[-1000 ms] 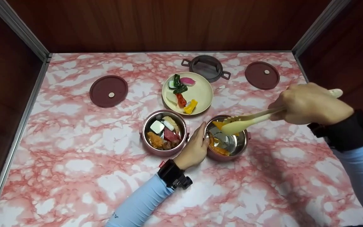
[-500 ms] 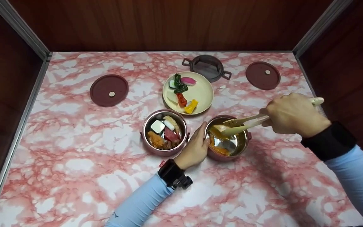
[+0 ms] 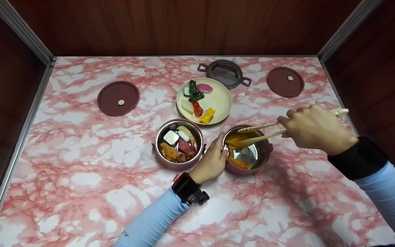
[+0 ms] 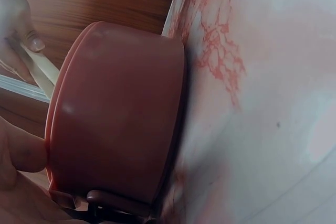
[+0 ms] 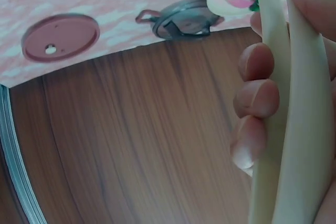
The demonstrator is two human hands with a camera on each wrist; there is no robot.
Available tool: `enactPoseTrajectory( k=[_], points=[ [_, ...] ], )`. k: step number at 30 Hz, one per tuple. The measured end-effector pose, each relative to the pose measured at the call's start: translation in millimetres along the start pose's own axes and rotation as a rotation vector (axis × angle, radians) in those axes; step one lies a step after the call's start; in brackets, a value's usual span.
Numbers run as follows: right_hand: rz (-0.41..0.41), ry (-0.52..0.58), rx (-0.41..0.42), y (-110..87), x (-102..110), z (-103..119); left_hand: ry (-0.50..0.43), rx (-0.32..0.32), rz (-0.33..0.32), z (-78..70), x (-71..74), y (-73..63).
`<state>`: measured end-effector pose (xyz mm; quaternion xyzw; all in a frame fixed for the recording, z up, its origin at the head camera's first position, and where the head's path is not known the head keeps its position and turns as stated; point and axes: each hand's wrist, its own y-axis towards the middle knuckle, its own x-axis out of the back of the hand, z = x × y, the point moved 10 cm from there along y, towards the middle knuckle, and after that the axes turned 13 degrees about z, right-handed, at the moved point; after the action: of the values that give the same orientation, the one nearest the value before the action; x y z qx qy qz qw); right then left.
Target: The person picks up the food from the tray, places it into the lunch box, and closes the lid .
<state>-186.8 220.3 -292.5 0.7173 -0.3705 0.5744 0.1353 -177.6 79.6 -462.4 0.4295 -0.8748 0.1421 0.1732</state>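
Note:
My right hand [image 3: 317,130] grips cream tongs [image 3: 266,137], whose tips reach down into the right pink pot [image 3: 246,171] with their arms apart. Flat orange food pieces [image 3: 240,164] lie inside that pot, one of them [image 3: 231,140] by the tong tips; whether the tongs still touch it I cannot tell. Against the pot's left side, near its handle [image 4: 118,203], my left hand [image 3: 212,163] rests with fingers extended and the thumb [image 4: 26,153] at the rim. In the right wrist view, curled fingers [image 5: 257,98] wrap the tongs' arms.
A second pink pot [image 3: 178,165] with assorted toy food stands left of my left hand. Behind are a cream plate [image 3: 219,103] holding several food pieces, a dark lidded pan [image 3: 225,73], and two maroon lids, left [image 3: 117,96] and right [image 3: 283,84]. Wood-look walls enclose the table.
My right hand has moved left, taking the tongs deeper into the right pot. An orange piece has gone down inside it, and the tongs' arms have spread. My left hand has stayed put.

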Motion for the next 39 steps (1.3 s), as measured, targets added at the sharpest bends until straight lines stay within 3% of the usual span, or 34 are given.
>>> enactPoseTrajectory(
  k=[7, 11, 21, 28, 31, 39],
  points=[
    [0.038, 0.008, 0.072, 1.1, -4.2, 8.5, 0.011, -0.003, -0.006, -1.0, 2.0, -0.6],
    [0.097, 0.007, 0.051, 5.1, -12.1, 8.6, 0.011, 0.003, -0.007, -0.1, 2.3, -0.4],
    [0.132, 0.048, 0.003, 9.8, -19.8, -2.1, 0.019, -0.020, -0.014, -1.1, 1.9, 0.2],
    [0.132, 0.109, 0.003, 4.9, -7.8, -7.3, 0.017, -0.026, -0.021, -1.6, 2.5, -0.4],
    [0.086, 0.139, 0.005, 1.2, 5.4, -11.7, 0.014, -0.018, -0.015, -1.0, 2.1, -0.3],
    [-0.162, 0.106, 0.014, 5.2, 36.4, -21.6, 0.016, -0.016, -0.005, -3.6, 1.4, -1.6]
  ],
)
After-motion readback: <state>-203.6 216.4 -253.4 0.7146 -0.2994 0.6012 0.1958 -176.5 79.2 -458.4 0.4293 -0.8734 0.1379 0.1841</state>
